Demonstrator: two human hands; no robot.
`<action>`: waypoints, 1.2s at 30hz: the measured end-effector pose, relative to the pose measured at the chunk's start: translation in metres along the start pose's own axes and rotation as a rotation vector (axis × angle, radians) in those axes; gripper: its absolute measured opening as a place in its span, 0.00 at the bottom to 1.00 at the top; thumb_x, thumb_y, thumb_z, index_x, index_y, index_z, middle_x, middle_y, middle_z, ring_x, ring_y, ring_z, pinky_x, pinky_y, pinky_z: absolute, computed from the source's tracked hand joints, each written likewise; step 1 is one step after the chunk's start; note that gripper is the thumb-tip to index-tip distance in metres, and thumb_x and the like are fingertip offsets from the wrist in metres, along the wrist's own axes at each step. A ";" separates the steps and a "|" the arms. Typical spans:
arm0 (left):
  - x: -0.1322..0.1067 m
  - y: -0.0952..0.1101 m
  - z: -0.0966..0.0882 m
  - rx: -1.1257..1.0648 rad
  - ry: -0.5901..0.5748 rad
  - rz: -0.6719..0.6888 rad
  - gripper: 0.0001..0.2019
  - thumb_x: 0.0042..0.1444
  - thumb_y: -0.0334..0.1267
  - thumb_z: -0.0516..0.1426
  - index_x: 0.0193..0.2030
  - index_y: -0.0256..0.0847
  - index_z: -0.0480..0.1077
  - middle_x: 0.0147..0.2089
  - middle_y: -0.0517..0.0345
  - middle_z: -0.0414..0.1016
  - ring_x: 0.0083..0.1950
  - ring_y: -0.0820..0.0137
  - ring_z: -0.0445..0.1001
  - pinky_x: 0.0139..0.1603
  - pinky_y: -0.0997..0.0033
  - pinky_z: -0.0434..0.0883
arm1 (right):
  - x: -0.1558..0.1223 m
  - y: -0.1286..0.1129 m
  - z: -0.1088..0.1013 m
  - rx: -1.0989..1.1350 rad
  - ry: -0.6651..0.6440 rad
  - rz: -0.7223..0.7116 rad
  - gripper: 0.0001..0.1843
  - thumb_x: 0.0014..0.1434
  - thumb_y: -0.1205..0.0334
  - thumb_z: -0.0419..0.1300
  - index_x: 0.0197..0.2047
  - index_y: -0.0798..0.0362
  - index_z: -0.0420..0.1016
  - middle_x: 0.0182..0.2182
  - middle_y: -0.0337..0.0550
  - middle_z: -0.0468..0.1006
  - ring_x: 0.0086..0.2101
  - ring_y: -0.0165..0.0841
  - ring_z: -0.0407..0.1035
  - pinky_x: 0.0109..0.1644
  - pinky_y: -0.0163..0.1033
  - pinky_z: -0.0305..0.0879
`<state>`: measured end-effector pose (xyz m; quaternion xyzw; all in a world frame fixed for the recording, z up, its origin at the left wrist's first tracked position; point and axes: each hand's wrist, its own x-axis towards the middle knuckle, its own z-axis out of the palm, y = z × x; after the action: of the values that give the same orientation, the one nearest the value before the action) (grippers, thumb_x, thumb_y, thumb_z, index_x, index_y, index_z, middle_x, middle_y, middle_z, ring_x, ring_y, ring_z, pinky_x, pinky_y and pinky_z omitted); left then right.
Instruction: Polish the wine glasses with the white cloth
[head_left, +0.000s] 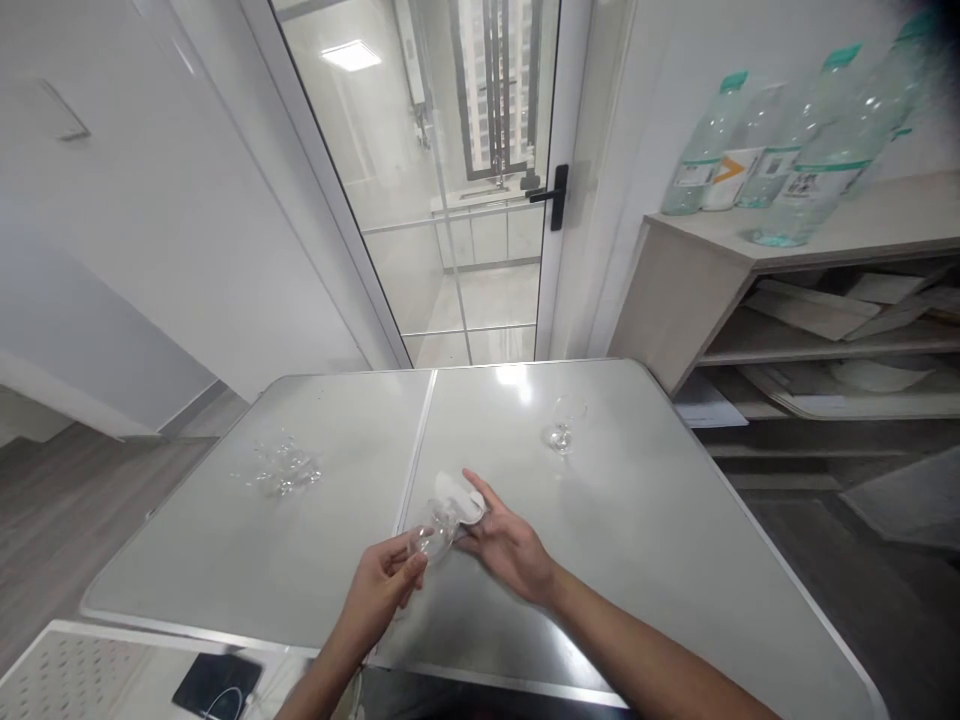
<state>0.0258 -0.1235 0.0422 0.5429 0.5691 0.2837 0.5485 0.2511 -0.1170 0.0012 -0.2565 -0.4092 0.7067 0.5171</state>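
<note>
My left hand point(386, 580) pinches a small clear glass point(433, 542) between thumb and fingers, low over the middle of the table. My right hand point(514, 545) is curled around a white, soft-looking cloth or tissue point(456, 498), which touches the far end of the glass. Its thumb side points up and away from me. Where glass and white piece overlap, the outline is hard to make out. A second clear glass point(559, 436) stands farther back on the right. On the left lies a cluster of clear, shiny pieces point(289, 468), too blurred to tell apart.
The grey table point(637, 540) has a raised seam point(417, 450) between its halves. Behind it is a glass door point(480, 290) with a black handle point(557, 197). Several plastic bottles point(814, 190) stand on a shelf unit point(667, 280) at right. A black device point(217, 685) lies at lower left.
</note>
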 end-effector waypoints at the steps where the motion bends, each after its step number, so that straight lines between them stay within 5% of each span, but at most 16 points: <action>1: 0.001 0.004 0.008 -0.015 -0.019 0.018 0.40 0.52 0.70 0.61 0.52 0.29 0.76 0.25 0.61 0.69 0.23 0.75 0.60 0.28 0.73 0.57 | 0.000 0.002 0.001 0.012 -0.032 0.014 0.41 0.66 0.56 0.59 0.78 0.44 0.49 0.59 0.50 0.75 0.55 0.43 0.72 0.63 0.57 0.64; 4: 0.002 0.010 0.023 -0.119 -0.076 -0.028 0.41 0.56 0.73 0.54 0.50 0.29 0.75 0.25 0.60 0.68 0.22 0.75 0.60 0.27 0.72 0.58 | -0.001 0.004 -0.006 -0.311 0.043 -0.119 0.36 0.65 0.62 0.58 0.75 0.45 0.58 0.58 0.47 0.76 0.55 0.41 0.71 0.65 0.53 0.60; 8: -0.002 0.008 0.022 -0.198 -0.139 -0.132 0.41 0.55 0.73 0.56 0.50 0.29 0.73 0.22 0.68 0.59 0.19 0.79 0.52 0.24 0.75 0.49 | 0.000 -0.001 -0.023 -0.679 0.075 -0.275 0.31 0.64 0.65 0.56 0.70 0.45 0.68 0.46 0.45 0.81 0.42 0.40 0.73 0.56 0.50 0.67; 12: -0.003 0.005 0.021 -0.128 -0.236 -0.154 0.39 0.57 0.72 0.54 0.47 0.30 0.74 0.22 0.68 0.58 0.19 0.79 0.49 0.22 0.75 0.48 | -0.002 -0.004 -0.022 -0.816 0.015 -0.380 0.32 0.61 0.62 0.60 0.69 0.48 0.69 0.47 0.51 0.78 0.47 0.47 0.69 0.58 0.55 0.64; 15: -0.001 0.005 0.024 0.104 -0.341 -0.107 0.36 0.60 0.71 0.51 0.37 0.33 0.74 0.22 0.65 0.60 0.20 0.77 0.53 0.22 0.74 0.51 | -0.005 -0.004 -0.011 -0.749 -0.167 -0.364 0.33 0.63 0.63 0.57 0.71 0.50 0.63 0.51 0.51 0.77 0.48 0.45 0.69 0.57 0.53 0.64; 17: -0.002 0.007 0.027 0.361 -0.296 0.039 0.29 0.64 0.64 0.53 0.36 0.35 0.74 0.23 0.60 0.66 0.23 0.73 0.62 0.26 0.73 0.56 | -0.006 -0.005 -0.003 -0.653 -0.198 -0.323 0.28 0.64 0.63 0.57 0.67 0.50 0.67 0.50 0.49 0.77 0.45 0.42 0.70 0.54 0.48 0.66; 21: -0.003 0.008 0.031 0.933 -0.099 0.327 0.17 0.63 0.51 0.59 0.48 0.39 0.76 0.33 0.49 0.80 0.33 0.61 0.77 0.33 0.71 0.63 | 0.001 -0.005 0.008 -0.393 0.040 -0.139 0.12 0.66 0.56 0.59 0.46 0.52 0.77 0.38 0.42 0.77 0.39 0.37 0.69 0.47 0.40 0.65; 23: -0.001 0.005 0.031 1.037 -0.074 0.397 0.19 0.62 0.52 0.59 0.49 0.38 0.76 0.35 0.45 0.81 0.34 0.58 0.79 0.33 0.70 0.64 | 0.004 -0.004 0.011 -0.204 0.159 0.022 0.14 0.64 0.51 0.62 0.39 0.53 0.76 0.32 0.39 0.74 0.34 0.34 0.67 0.41 0.37 0.63; 26: 0.003 0.003 0.031 0.863 -0.044 0.351 0.22 0.62 0.58 0.58 0.40 0.37 0.77 0.30 0.48 0.79 0.31 0.61 0.76 0.32 0.71 0.63 | 0.006 -0.003 0.014 0.038 0.199 0.137 0.18 0.62 0.46 0.64 0.38 0.54 0.76 0.32 0.41 0.76 0.32 0.34 0.68 0.38 0.37 0.64; 31: 0.010 0.006 0.051 0.085 -0.123 -0.033 0.37 0.60 0.73 0.47 0.31 0.36 0.71 0.18 0.62 0.62 0.18 0.74 0.56 0.23 0.73 0.52 | 0.001 -0.005 0.024 0.180 0.275 -0.019 0.27 0.64 0.36 0.58 0.49 0.52 0.79 0.44 0.48 0.81 0.43 0.43 0.74 0.49 0.45 0.70; 36: 0.016 0.006 0.077 -0.072 -0.081 0.019 0.37 0.55 0.77 0.48 0.28 0.38 0.68 0.19 0.61 0.62 0.19 0.74 0.57 0.24 0.72 0.55 | 0.000 0.007 0.024 0.235 0.310 0.077 0.42 0.60 0.23 0.53 0.57 0.52 0.74 0.38 0.51 0.82 0.36 0.45 0.75 0.39 0.49 0.72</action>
<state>0.1020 -0.1282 0.0245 0.5393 0.5307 0.2871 0.5874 0.2285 -0.1250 0.0078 -0.3157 -0.2294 0.7209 0.5727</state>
